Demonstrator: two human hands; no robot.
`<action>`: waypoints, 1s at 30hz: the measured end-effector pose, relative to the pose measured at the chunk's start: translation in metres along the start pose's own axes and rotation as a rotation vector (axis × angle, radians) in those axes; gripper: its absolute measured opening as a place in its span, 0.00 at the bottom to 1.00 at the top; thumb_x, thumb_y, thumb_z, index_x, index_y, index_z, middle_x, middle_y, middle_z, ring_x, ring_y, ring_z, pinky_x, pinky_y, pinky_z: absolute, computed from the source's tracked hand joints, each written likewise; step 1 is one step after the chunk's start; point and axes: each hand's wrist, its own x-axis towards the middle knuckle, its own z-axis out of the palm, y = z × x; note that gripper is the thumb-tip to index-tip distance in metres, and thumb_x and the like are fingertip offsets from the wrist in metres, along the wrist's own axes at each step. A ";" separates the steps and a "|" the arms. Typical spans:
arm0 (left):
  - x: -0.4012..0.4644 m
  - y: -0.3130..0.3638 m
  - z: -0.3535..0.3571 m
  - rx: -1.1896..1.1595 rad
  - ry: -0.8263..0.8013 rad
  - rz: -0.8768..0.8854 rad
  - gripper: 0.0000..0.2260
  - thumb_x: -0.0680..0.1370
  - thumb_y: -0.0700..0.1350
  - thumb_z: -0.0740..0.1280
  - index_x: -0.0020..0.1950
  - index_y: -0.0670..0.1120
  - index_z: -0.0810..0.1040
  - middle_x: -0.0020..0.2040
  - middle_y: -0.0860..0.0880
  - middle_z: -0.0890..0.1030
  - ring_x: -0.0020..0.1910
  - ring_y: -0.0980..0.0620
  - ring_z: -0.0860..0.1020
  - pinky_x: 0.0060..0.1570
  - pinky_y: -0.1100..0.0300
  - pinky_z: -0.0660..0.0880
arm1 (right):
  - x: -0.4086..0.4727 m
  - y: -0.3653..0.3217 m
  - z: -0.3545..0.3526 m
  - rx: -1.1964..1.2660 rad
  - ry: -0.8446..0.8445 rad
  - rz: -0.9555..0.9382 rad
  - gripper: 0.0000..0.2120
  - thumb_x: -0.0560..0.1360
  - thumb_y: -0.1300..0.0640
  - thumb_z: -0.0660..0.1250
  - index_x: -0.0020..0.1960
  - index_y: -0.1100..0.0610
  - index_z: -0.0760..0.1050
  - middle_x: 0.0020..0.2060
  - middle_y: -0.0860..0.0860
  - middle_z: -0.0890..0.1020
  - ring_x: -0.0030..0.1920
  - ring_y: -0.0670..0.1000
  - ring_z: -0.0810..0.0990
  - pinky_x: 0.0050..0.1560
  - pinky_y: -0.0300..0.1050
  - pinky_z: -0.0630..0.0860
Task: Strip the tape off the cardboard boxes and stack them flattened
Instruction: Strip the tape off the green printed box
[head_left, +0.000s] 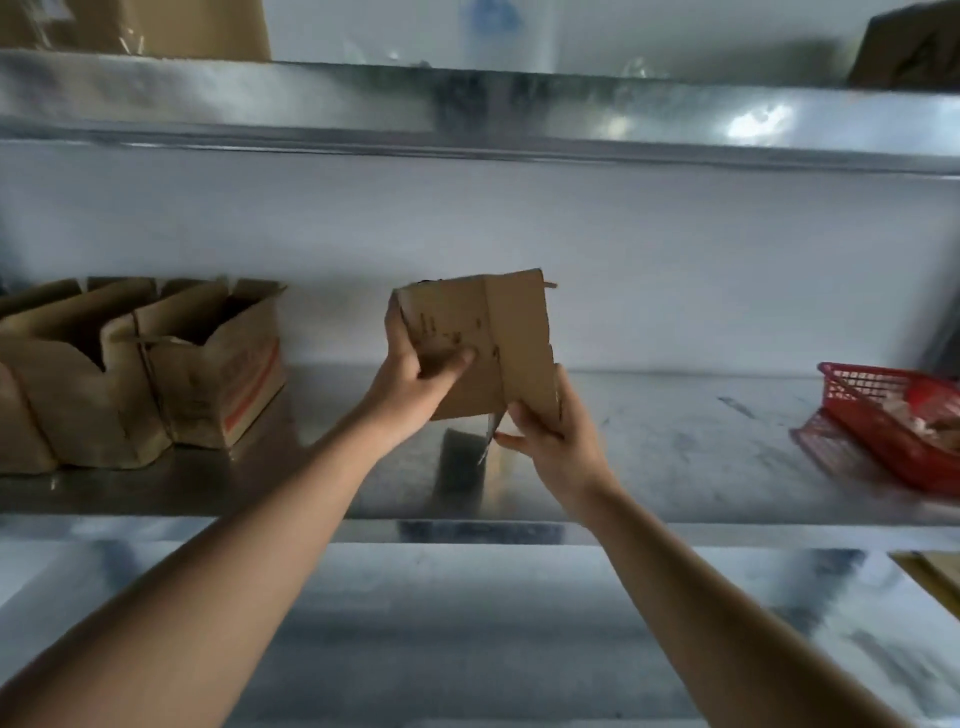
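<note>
Cardboard boxes (140, 364) wait open on the shelf's left, while our left hand (410, 384) and right hand (550, 441) both hold one small box (483, 343) up mid-shelf, so we think flattening comes next.

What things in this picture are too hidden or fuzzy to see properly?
All from the head view:
- Tape on the small cardboard box: too blurred to tell.
- Its printing: smeared, and partly covered by the left hand.
- Red basket: cut off by the right edge, contents blurred.
- Open boxes on the left: their insides are in shadow.
</note>
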 end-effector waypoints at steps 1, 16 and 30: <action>0.004 0.006 0.012 -0.017 0.002 0.010 0.40 0.81 0.47 0.71 0.82 0.55 0.47 0.65 0.62 0.76 0.58 0.70 0.77 0.64 0.59 0.78 | -0.004 -0.001 -0.015 -0.003 -0.071 -0.025 0.22 0.80 0.72 0.65 0.69 0.55 0.72 0.63 0.63 0.74 0.59 0.60 0.79 0.59 0.61 0.81; 0.024 0.019 0.195 0.548 -0.350 0.250 0.34 0.81 0.41 0.70 0.82 0.59 0.60 0.80 0.52 0.64 0.77 0.48 0.66 0.75 0.52 0.67 | -0.006 0.003 -0.220 0.032 0.392 0.386 0.28 0.69 0.27 0.67 0.56 0.45 0.63 0.55 0.54 0.77 0.60 0.60 0.80 0.62 0.64 0.79; 0.024 0.059 0.268 0.869 -0.645 0.107 0.35 0.81 0.36 0.62 0.79 0.69 0.60 0.80 0.67 0.58 0.79 0.49 0.59 0.79 0.46 0.57 | -0.016 0.010 -0.296 -0.622 0.317 0.228 0.11 0.82 0.49 0.62 0.60 0.46 0.80 0.59 0.48 0.83 0.56 0.52 0.82 0.57 0.51 0.80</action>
